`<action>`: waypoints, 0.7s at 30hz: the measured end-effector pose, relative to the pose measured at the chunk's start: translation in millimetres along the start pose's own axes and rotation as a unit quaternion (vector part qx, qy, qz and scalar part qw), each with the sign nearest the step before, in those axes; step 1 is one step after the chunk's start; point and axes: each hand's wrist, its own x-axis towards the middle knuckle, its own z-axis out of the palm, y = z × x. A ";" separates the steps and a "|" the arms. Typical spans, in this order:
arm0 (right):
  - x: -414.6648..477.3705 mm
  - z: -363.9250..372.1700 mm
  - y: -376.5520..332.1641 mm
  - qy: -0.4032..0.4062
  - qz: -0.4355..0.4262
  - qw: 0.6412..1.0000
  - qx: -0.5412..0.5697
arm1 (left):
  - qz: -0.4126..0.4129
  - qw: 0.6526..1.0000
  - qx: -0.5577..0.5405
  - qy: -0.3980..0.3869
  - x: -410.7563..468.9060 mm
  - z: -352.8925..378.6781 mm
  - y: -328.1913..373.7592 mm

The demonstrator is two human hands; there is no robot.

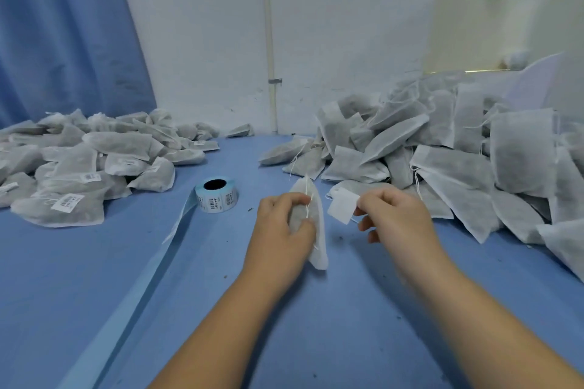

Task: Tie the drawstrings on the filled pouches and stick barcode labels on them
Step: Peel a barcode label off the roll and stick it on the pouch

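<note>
My left hand (pixel 281 224) grips a white filled pouch (pixel 317 240) held upright on its edge above the blue table, with its drawstring (pixel 307 199) running along the near side by my fingers. My right hand (pixel 395 215) pinches a small white label (pixel 343 205) by its right edge, just right of the pouch and apart from it. The label's blank side faces me. A roll of barcode labels (pixel 216 196) lies on the table to the left of my hands, with its blue backing strip (pixel 151 275) trailing toward me.
A pile of pouches with labels (pixel 79 161) lies at the left. A bigger heap of pouches with loose strings (pixel 442 148) fills the right side. A blue curtain (pixel 63 35) and a white wall stand behind the blue table (pixel 347 325).
</note>
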 end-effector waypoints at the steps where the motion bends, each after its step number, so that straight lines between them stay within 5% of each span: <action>1: -1.0 1.2 0.4 0.003 -0.008 1.000 -0.012 | 0.003 1.000 0.002 0.000 -1.9 -0.1 -0.2; 13: -8.2 2.8 -3.0 0.018 -0.052 0.998 -0.032 | -0.084 0.989 -0.121 -0.019 -10.6 -3.2 11.2; 18: -9.1 7.8 -7.1 -0.036 0.014 0.980 0.193 | -0.105 0.984 -0.140 -0.004 -13.5 -1.2 12.9; 21: -9.2 11.3 -3.6 -0.071 0.019 0.981 0.177 | -0.101 0.985 -0.140 -0.008 -17.1 2.7 13.0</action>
